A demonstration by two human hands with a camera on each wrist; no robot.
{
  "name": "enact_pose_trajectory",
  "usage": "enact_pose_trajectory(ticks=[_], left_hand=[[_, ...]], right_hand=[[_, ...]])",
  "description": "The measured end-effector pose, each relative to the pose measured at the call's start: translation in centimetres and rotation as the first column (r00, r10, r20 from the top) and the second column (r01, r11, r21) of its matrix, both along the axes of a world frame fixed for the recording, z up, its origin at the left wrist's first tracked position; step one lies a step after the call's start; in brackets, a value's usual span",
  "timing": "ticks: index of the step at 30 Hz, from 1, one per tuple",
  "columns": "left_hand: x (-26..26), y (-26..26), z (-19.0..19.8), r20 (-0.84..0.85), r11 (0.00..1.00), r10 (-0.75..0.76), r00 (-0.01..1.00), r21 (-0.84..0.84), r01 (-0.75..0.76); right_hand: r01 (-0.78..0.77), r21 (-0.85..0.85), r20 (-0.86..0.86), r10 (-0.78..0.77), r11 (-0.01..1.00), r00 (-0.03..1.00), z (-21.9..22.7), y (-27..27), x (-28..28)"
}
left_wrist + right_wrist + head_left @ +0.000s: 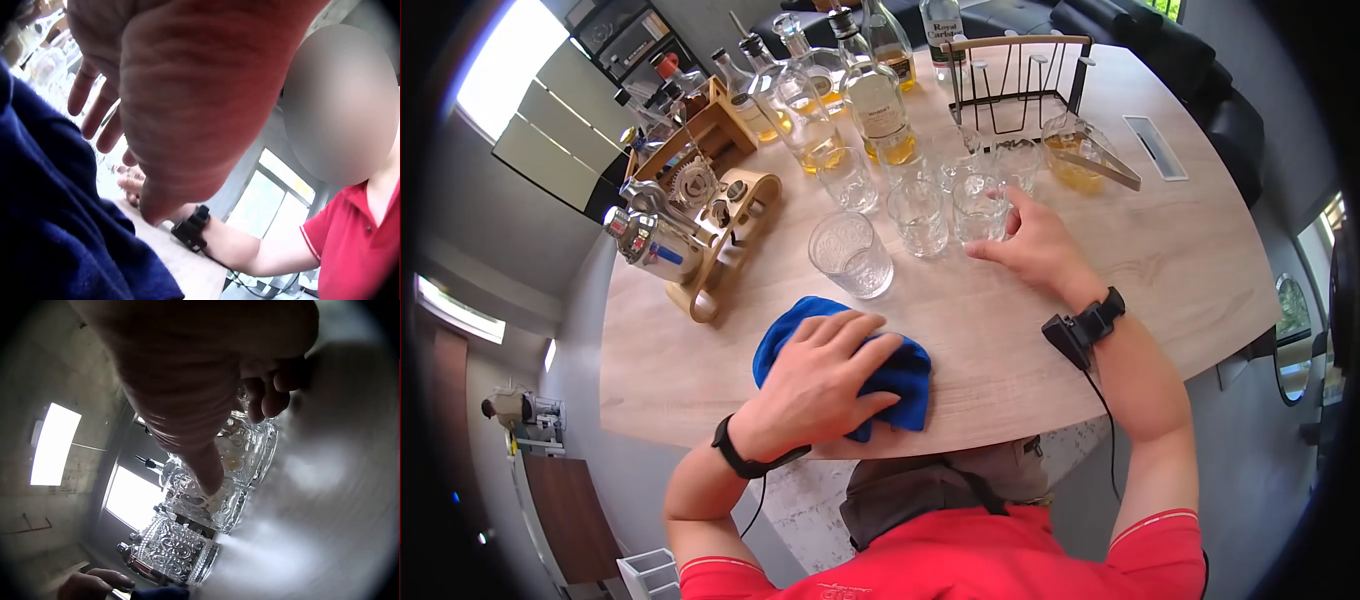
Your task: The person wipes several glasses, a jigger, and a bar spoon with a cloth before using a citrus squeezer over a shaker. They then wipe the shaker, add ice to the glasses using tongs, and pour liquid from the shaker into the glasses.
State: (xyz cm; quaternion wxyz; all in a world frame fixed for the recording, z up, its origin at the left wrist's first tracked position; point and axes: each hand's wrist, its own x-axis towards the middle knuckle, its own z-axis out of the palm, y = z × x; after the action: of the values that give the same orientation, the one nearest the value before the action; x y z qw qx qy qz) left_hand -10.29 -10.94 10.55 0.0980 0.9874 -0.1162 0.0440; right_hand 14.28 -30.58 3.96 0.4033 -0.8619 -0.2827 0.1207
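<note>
My left hand (825,372) rests with relaxed fingers on a crumpled blue cloth (912,385) near the table's front edge; the cloth (56,206) also fills the lower left of the left wrist view. My right hand (1045,250) has its thumb and fingers around the side of a clear glass (980,212). In the right wrist view the right hand (187,375) covers part of the glasses. A second clear glass (918,222) stands just left of the held one, and a patterned glass (852,258) stands beyond the cloth.
Behind are more glasses (848,185), several bottles (875,105) and a black wire rack (1020,100). A jar with amber contents (1075,165) and tongs (1100,168) stand right. A wooden stand (735,235) with a metal shaker (655,245) is left.
</note>
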Motion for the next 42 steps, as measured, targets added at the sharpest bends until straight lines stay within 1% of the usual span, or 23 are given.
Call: enact_pose_trajectory(ticks=[2, 5, 6, 7, 10, 11, 13, 15, 17, 18, 19, 21, 22, 23, 25, 26, 31, 32, 34, 35, 37, 39, 42], left_hand=[[0.7, -0.1, -2.1, -0.021, 0.989, -0.138, 0.990, 0.054, 0.139], [1.3, 0.3, -2.1, -0.088, 0.989, -0.119, 0.989, 0.073, 0.126], [1.5, 0.2, -1.6, 0.054, 0.993, -0.116, 0.992, 0.003, 0.116], [1.5, 0.2, -1.5, 0.052, 0.992, -0.128, 0.990, 0.012, 0.127], [0.5, 0.4, -2.0, 0.381, 0.932, 0.237, 0.894, -0.347, -0.099], [0.2, 0.3, -2.1, 0.384, 0.933, 0.233, 0.894, -0.348, -0.093], [-0.1, 0.2, -2.4, 0.331, 0.719, 0.454, 0.828, -0.684, -0.121], [0.3, -0.3, -2.8, 0.322, 0.690, 0.445, 0.836, -0.718, -0.090], [0.9, -0.8, -3.2, 0.302, 0.633, 0.411, 0.860, -0.774, -0.031], [1.3, -0.7, -3.4, 0.337, 0.669, 0.345, 0.876, -0.743, 0.022], [1.9, -1.0, -3.3, 0.337, 0.669, 0.341, 0.877, -0.743, 0.026], [3.3, -2.2, -3.1, 0.444, 0.685, 0.340, 0.829, -0.721, 0.105], [3.3, -2.5, -3.4, 0.372, 0.652, 0.342, 0.863, -0.755, 0.067], [3.9, -2.8, -3.9, 0.323, 0.697, 0.330, 0.887, -0.718, 0.002], [5.6, -3.3, -3.8, 0.328, 0.880, 0.069, 0.942, -0.465, 0.097], [5.9, -3.8, -4.3, 0.321, 0.875, 0.074, 0.944, -0.475, 0.093], [6.4, -3.3, -5.6, 0.236, 0.949, -0.041, 0.971, -0.294, 0.111], [6.3, -3.2, -6.2, 0.230, 0.948, -0.038, 0.972, -0.301, 0.108], [6.1, -3.4, -7.2, 0.045, 0.967, -0.148, 0.988, -0.201, 0.154], [6.2, -3.6, -7.0, 0.086, 0.936, -0.164, 0.983, -0.301, 0.182], [6.2, -3.3, -7.0, 0.069, 0.924, -0.190, 0.979, -0.324, 0.202], [6.5, -3.2, -6.9, 0.077, 0.913, -0.180, 0.981, -0.357, 0.195], [6.1, -3.2, -6.5, 0.154, 0.924, -0.104, 0.983, -0.351, 0.153]], right_hand=[[-0.002, 0.016, 0.003, 0.001, 1.000, 1.000, -0.2, 0.3, 0.0], [0.014, 0.065, 0.035, -0.016, 0.998, 0.999, -1.1, 0.1, 0.3], [0.007, 0.092, 0.060, -0.013, 0.996, 0.998, -1.3, 0.0, 0.3], [0.019, 0.101, 0.059, -0.025, 0.995, 0.998, -1.2, -0.2, 0.2], [0.021, 0.121, 0.022, -0.024, 0.992, 0.999, -1.2, -0.6, 0.0], [-0.016, 0.168, 0.028, 0.011, 0.986, 1.000, -1.7, -0.9, 0.2], [-0.059, 0.209, 0.045, 0.050, 0.976, 0.998, -2.4, -1.8, 0.9], [-0.198, 0.497, -0.298, 0.381, 0.845, 0.875, -3.0, -2.6, 1.5], [-0.269, 0.491, -0.326, 0.462, 0.828, 0.825, -1.9, -3.0, 1.3], [-0.332, 0.490, -0.356, 0.533, 0.806, 0.768, -1.3, -3.2, 1.1], [-0.328, 0.490, -0.357, 0.529, 0.808, 0.770, -1.1, -3.3, 0.9], [-0.303, 0.576, -0.458, 0.607, 0.759, 0.650, -0.8, -3.0, 0.0], [-0.322, 0.570, -0.475, 0.623, 0.756, 0.622, -0.5, -3.0, -0.3], [-0.321, 0.566, -0.480, 0.620, 0.759, 0.620, -0.5, -2.9, -0.4], [-0.402, 0.516, -0.418, 0.632, 0.756, 0.653, -0.6, -2.7, -0.6], [-0.378, 0.591, -0.402, 0.667, 0.712, 0.627, -1.8, -2.4, -0.4], [-0.290, 0.574, -0.506, 0.610, 0.766, 0.610, -1.4, -2.7, -0.3], [-0.355, 0.567, -0.447, 0.640, 0.743, 0.625, -0.8, -2.6, -0.6], [-0.423, 0.551, -0.395, 0.672, 0.719, 0.626, -0.8, -2.0, -1.3], [-0.483, 0.547, -0.332, 0.707, 0.684, 0.624, -1.2, -1.8, -2.0], [-0.538, 0.543, -0.278, 0.743, 0.644, 0.609, -1.6, -1.3, -2.5], [-0.435, 0.550, -0.428, 0.688, 0.713, 0.586, -1.5, -1.2, -2.7], [-0.374, 0.557, -0.425, 0.641, 0.742, 0.639, -1.3, -1.6, -2.4]])
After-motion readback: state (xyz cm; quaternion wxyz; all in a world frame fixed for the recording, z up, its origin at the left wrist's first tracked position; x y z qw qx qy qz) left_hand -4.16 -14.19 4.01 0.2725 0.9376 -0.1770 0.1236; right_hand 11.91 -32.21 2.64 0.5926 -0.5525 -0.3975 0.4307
